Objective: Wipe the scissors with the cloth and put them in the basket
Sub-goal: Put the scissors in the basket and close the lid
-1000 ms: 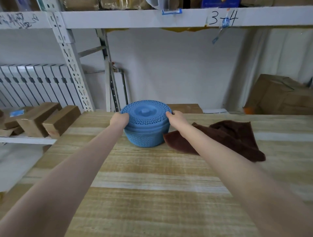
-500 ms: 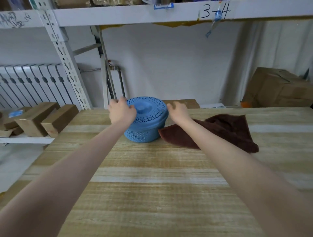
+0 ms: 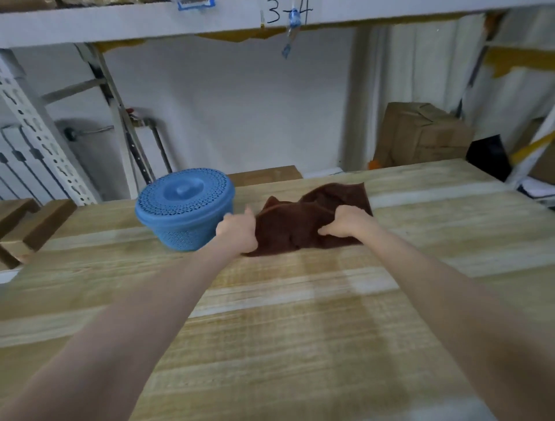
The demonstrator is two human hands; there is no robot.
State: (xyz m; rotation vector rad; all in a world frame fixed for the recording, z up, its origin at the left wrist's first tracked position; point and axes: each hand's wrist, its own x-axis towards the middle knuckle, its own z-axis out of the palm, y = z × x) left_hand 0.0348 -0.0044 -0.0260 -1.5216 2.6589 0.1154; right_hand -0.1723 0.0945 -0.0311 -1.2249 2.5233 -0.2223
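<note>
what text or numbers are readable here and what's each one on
"3-4": handwritten in dark marker on the white shelf beam above the table.
Blue-edged label on the same beam: cut off at the frame's top, unreadable.
Nothing readable on the basket, cloth or cardboard box.

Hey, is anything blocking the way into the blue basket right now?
Yes: the lid sits on the basket, closing its top, so nothing can go in until it is lifted. No scissors are in view; the left hand and right hand are on the cloth.
</note>
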